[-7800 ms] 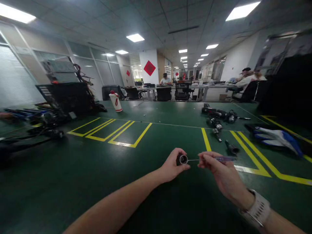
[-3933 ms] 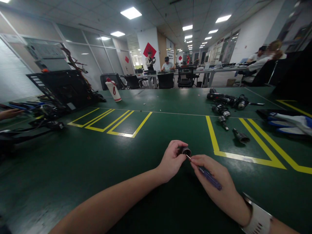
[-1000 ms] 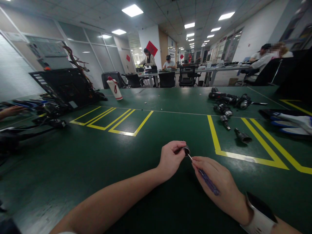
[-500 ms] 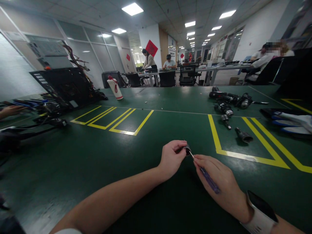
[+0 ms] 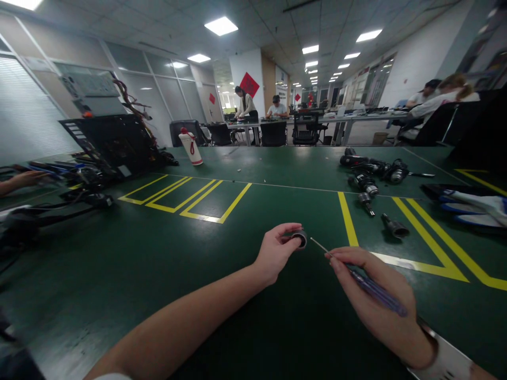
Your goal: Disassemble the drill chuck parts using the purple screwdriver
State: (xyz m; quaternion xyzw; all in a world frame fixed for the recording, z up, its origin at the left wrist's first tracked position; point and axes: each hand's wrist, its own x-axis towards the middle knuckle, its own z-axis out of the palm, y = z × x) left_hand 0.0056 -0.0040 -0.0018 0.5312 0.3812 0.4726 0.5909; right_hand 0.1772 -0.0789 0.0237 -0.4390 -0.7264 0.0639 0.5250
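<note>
Head view: your left hand (image 5: pixel 273 256) is out over the matte green tabletop (image 5: pixel 158 264), thumb and fingers pinching a short, hollow, grey metal ring-shaped part (image 5: pixel 303 240). Its round mouth is turned to the right, towards your right hand (image 5: pixel 382 322). And that right hand has its fingers wrapped around a slim screwdriver with a see-through purple handle (image 5: pixel 378 292) and a thin metal shaft, thumb and forefinger well forward near the shaft. Look at the tip: pointing at the ring-shaped part, just beside its rim, and not touching! Your right wrist carries a pale watch band (image 5: pixel 447 356).

Over to the right, a dark grey cone-shaped metal part (image 5: pixel 396 227) lies on its side between 2 yellow tape strips (image 5: pixel 348 219). Behind it sits a cluster of black and silver tool parts (image 5: pixel 366 182), with white and blue gloves (image 5: pixel 471 203) farther right. Across the table, a white bottle with a red lid (image 5: pixel 191 148) stands upright near a black slatted frame (image 5: pixel 106 145). At the far left edge, 1 co-worker's hand (image 5: pixel 24 180) reaches in, well apart from yours.
</note>
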